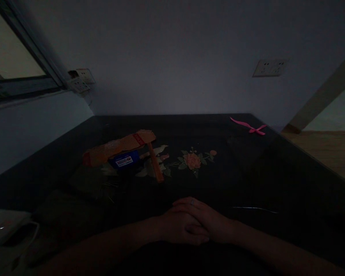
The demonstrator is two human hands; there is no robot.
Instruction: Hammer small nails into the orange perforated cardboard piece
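Both hands rest together near the front edge of a dark table. My right hand, with a ring on one finger, lies over my left hand, its fingers folded across it. The two are clasped, the left hand's fingers partly hidden. No loose object shows in either hand. To their right lies a thin pale strand, like wire or thread. Beyond them, to the left, are a reddish-brown stick, a dark blue packet with a white label and a long flat orange-brown piece with red patches.
The scene is very dim. A pink ribbon bow lies at the table's far right. Peony-like flowers decorate the tabletop. A whitish object with a loop sits front left. Wall sockets are behind, a window frame left.
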